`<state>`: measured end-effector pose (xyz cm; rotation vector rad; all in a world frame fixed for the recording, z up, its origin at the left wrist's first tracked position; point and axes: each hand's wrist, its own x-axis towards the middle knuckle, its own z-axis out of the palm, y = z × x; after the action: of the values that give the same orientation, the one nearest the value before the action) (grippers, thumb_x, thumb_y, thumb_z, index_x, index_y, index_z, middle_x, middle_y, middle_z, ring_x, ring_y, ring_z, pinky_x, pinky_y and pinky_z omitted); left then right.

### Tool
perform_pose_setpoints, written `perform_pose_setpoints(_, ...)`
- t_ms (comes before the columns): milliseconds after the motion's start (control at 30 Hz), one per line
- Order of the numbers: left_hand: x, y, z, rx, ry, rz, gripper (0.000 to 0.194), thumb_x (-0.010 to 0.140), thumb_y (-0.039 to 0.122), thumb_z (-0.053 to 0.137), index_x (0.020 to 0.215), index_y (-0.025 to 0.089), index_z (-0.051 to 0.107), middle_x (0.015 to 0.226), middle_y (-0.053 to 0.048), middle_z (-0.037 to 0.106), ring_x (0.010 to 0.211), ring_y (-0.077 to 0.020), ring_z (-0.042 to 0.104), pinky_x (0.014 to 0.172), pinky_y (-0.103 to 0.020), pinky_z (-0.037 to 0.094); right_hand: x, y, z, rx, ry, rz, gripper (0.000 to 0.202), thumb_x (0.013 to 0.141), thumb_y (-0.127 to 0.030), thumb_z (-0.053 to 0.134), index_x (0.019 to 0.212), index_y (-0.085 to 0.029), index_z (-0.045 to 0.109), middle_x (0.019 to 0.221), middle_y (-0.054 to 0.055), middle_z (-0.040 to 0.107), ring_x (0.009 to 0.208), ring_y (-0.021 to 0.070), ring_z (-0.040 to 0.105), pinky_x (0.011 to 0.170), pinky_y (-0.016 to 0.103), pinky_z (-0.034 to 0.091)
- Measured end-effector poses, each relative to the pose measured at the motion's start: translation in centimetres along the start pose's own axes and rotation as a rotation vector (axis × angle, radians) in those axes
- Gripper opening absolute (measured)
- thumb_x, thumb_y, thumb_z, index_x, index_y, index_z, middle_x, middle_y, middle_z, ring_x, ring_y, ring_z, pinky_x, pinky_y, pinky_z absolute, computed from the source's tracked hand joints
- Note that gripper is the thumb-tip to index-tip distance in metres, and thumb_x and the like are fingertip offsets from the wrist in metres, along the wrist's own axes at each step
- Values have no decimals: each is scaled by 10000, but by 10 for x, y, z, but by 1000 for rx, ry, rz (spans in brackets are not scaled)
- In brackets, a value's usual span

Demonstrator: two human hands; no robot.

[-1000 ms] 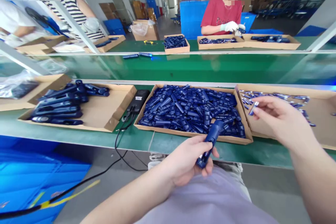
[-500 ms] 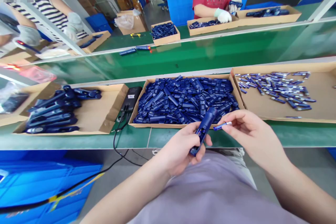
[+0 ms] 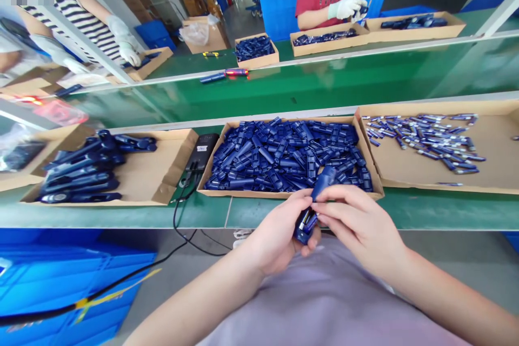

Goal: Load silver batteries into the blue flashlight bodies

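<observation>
A left hand grasps 1 dark-blue cylindrical plastic housing, tilted before 4 shallow brown cardboard trays. The right hand, apart from it 0.5 seconds earlier, now brings bent fingers to its opening; whether they pinch anything cannot be told.

We've got a green bench, thin seam in its near strip. On it, left to right, we log four shallow cardboard trays: far-left tray, second tray, third tray, right-hand tray. Black device, white label, sits between second and third; black cables lie just in front of it.
</observation>
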<state>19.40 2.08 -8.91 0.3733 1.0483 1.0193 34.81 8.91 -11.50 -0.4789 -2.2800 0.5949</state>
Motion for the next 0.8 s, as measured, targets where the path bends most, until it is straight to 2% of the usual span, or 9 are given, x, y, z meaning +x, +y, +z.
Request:
perform_pose_setpoints(67, 0, 1, 0, 9, 7, 14, 241, 940, 414, 436, 1026, 197, 496, 715, 10, 506, 456, -78, 439, 374, -169, 283, -3, 2, -1, -189, 24, -103, 216, 957, -188, 533, 1129, -181, 664, 1173, 116, 615, 975, 204, 587, 798, 334, 521)
perform_pose_setpoints(133, -1, 2, 0, 42, 14, 49, 263, 932, 444, 479, 1005, 192, 481, 768, 9, 519, 443, -57, 417, 357, -161, 255, -5, 7, -6, -251, 41, -122, 304, 954, -176, 528, 1248, -175, 608, 1249, 145, 555, 983, 205, 576, 827, 353, 514)
perform_pose_setpoints(233, -4, 5, -1, 96, 50, 74, 232, 918, 394, 536, 988, 192, 446, 790, 21, 508, 437, -35, 390, 348, -149, 212, -4, 22, -19, -226, 125, 43, 388, 970, -190, 496, 1358, -178, 520, 1248, 146, 534, 991, 193, 594, 887, 354, 509)
perform_pose_setpoints(300, -6, 5, -3, 117, 69, 66, 187, 916, 339, 533, 970, 192, 432, 786, 26, 503, 434, -29, 385, 351, -147, 204, 2, 39, -27, -248, 138, 176, 344, 982, -244, 483, 1313, -184, 558, 1198, 127, 569, 988, 203, 610, 885, 354, 514)
perform_pose_setpoints(400, -10, 4, -7, 93, 51, 59, 131, 914, 278, 512, 945, 188, 421, 797, 23, 506, 447, -33, 399, 354, -150, 222, 19, 64, -27, -306, -41, 229, 233, 975, -270, 492, 1111, -170, 654, 1091, 98, 626, 947, 209, 622, 857, 358, 516)
perform_pose_setpoints(467, -12, 4, -10, 52, 33, 69, 102, 920, 251, 492, 939, 183, 418, 809, 15, 514, 462, -36, 407, 362, -149, 244, 34, 73, -18, -346, -226, 231, 193, 965, -233, 501, 1033, -155, 664, 1058, 89, 635, 958, 202, 614, 871, 344, 502)
perform_pose_setpoints(533, -15, 5, -13, 24, 39, 104, 92, 927, 241, 484, 933, 172, 424, 817, 6, 522, 469, -32, 404, 369, -143, 246, 49, 72, -3, -387, -346, 233, 166, 952, -205, 517, 1014, -138, 655, 1048, 97, 626, 1001, 207, 598, 900, 334, 481)
perform_pose_setpoints(667, -22, 10, -18, -1, 122, 246, 121, 923, 244, 523, 971, 158, 452, 825, 3, 523, 471, -14, 369, 379, -127, 226, 68, 58, 22, -451, -461, 196, 188, 834, -211, 687, 992, -129, 628, 1021, 107, 598, 966, 245, 592, 831, 343, 489)
perform_pose_setpoints(800, -26, 12, -21, -32, 152, 301, 169, 912, 238, 539, 1041, 170, 452, 820, 4, 530, 475, -19, 366, 391, -130, 236, 72, 55, 25, -512, -522, 211, 232, 806, -170, 700, 1009, -112, 602, 1047, 126, 585, 927, 241, 608, 794, 331, 495)
